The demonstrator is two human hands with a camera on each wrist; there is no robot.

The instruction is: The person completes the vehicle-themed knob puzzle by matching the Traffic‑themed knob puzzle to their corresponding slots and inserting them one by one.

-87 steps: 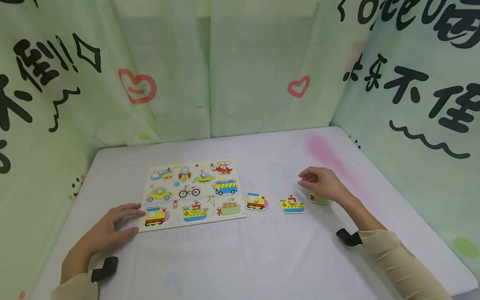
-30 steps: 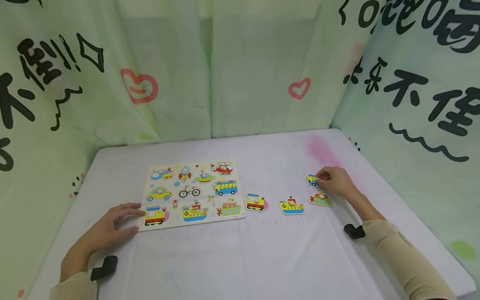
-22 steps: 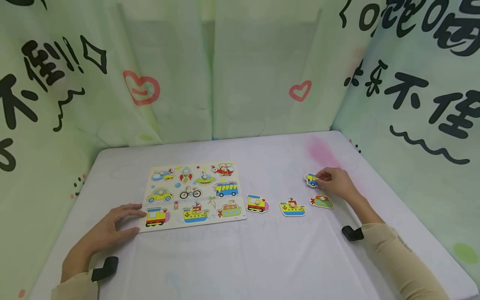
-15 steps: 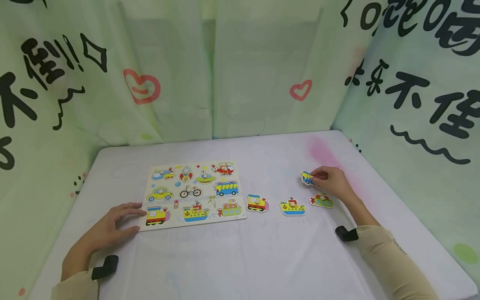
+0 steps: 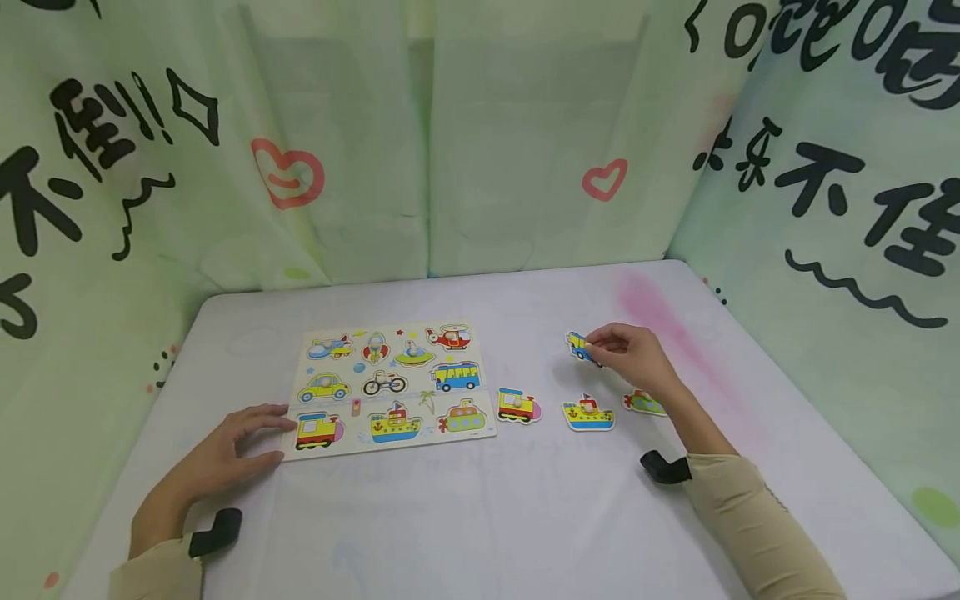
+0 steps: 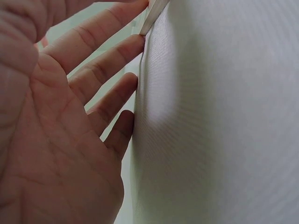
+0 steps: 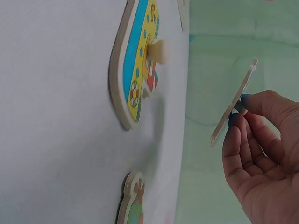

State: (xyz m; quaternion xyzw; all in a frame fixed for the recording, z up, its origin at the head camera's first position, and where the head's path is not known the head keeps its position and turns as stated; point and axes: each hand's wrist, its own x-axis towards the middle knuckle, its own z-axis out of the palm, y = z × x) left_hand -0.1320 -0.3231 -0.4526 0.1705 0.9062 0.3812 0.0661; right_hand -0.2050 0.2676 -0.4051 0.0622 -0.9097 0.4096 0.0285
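Note:
In the head view my right hand (image 5: 637, 358) pinches a blue and yellow bus puzzle piece (image 5: 577, 344), lifted above the table. The right wrist view shows this piece edge-on, held by the small knob between thumb and fingers. My left hand (image 5: 217, 458) touches the left edge of the vehicle puzzle board (image 5: 354, 438), its thumb and fingers spread at the lower corner. A ship piece (image 5: 588, 414) lies below the bus; a green submarine piece (image 5: 642, 402) is partly hidden by my right hand. Beside the board's lower right corner lies a train piece (image 5: 517, 406).
A white cloth covers the table (image 5: 420, 525). Green printed curtains (image 5: 487, 150) hang behind it and along both sides. In the right wrist view, the ship piece (image 7: 133, 60) shows a wooden knob standing up from its face.
Having reached behind the submarine piece empty-fingered, my right hand took hold of the bus piece, then raised it and carried it left towards the board. My left hand stays at the board's edge.

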